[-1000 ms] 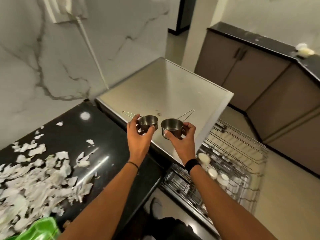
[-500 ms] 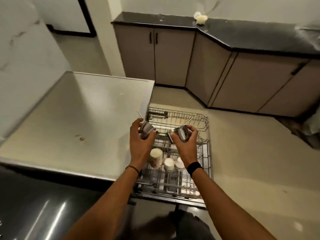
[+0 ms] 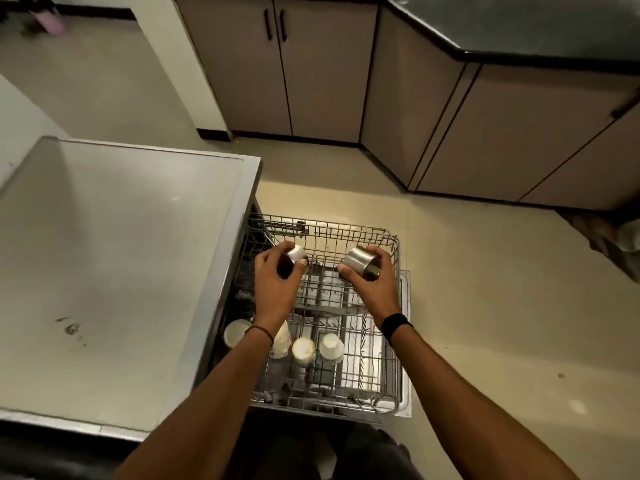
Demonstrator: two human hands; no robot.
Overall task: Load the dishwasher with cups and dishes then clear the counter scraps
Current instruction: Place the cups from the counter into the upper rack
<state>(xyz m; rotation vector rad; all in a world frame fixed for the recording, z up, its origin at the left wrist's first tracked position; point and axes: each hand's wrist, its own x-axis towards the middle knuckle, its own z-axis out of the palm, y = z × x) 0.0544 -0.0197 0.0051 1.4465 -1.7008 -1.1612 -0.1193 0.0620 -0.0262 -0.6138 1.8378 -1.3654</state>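
Both hands hover over the pulled-out dishwasher rack point(image 3: 389, 396). My left hand point(image 3: 275, 287) grips a small steel cup point(image 3: 297, 254), tipped on its side above the rack's far left part. My right hand point(image 3: 372, 284) holds a second steel cup point(image 3: 360, 260), also tilted, over the rack's far right part. Several white cups point(image 3: 330, 346) stand upside down in the near half of the rack, one partly hidden by my left wrist.
The dishwasher's steel top point(image 3: 114, 271) fills the left side, level with the dark counter point(image 3: 41, 455) at the bottom left. Beige cabinets point(image 3: 322, 71) run along the far wall under a black counter point(image 3: 554, 29). Bare floor point(image 3: 502, 306) lies right of the rack.
My view has swung from the counter and dishwasher top down onto the rack. Both hands have lowered toward the rack and tipped the steel cups onto their sides.
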